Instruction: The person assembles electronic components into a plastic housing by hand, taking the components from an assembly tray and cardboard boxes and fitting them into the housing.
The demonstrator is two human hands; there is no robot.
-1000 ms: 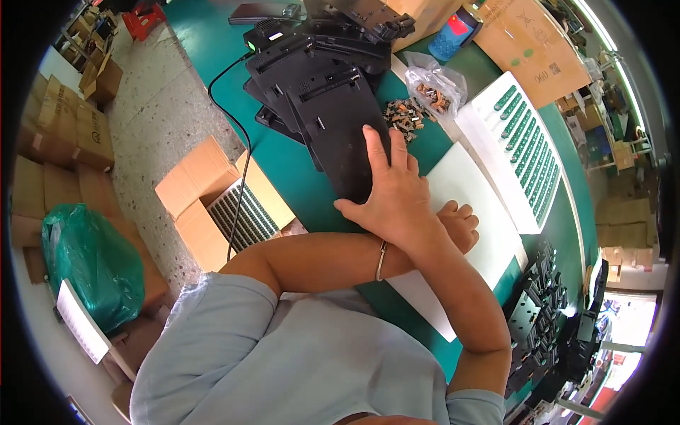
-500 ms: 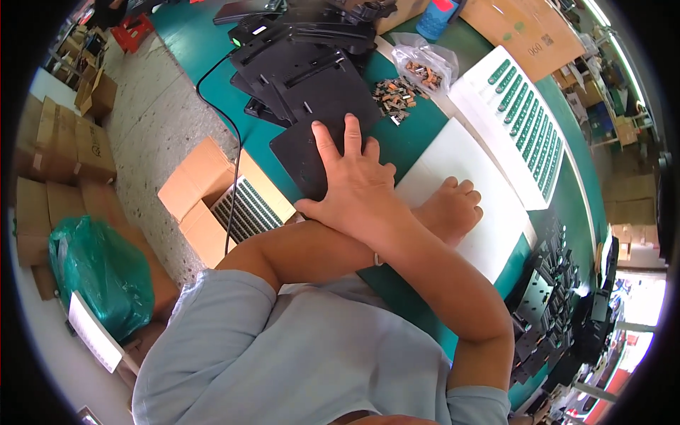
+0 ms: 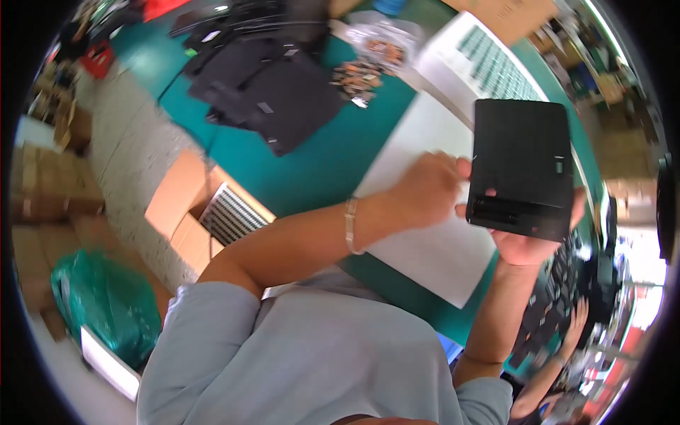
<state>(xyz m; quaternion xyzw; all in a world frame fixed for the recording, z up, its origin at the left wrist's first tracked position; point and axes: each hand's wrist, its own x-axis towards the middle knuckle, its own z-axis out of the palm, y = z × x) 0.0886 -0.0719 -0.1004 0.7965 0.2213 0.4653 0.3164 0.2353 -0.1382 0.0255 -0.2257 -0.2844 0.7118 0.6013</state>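
A flat black plastic panel (image 3: 520, 166) with rounded corners and small slots is held up over the right side of the white board (image 3: 407, 241). My right hand (image 3: 524, 248) grips it from below, closed around its lower edge. My left hand (image 3: 428, 188) is closed in a fist beside the panel's left edge, blurred by motion; whatever it holds, if anything, is hidden. More black panels (image 3: 283, 95) lie in an overlapping pile at the far left of the green table. A heap of small orange and dark parts (image 3: 356, 79) lies right of that pile.
A clear plastic bag (image 3: 382, 46) of small parts and a white tray (image 3: 443, 60) of green pieces stand at the back. Black parts (image 3: 545, 297) crowd the right, near another person's hand (image 3: 577, 322). An open cardboard box (image 3: 170, 195) sits off the table's left side.
My right hand has drawn back from the pile, carrying one panel to the right, and my arms no longer cross. My left fist has moved slightly left and up. The view has shifted.
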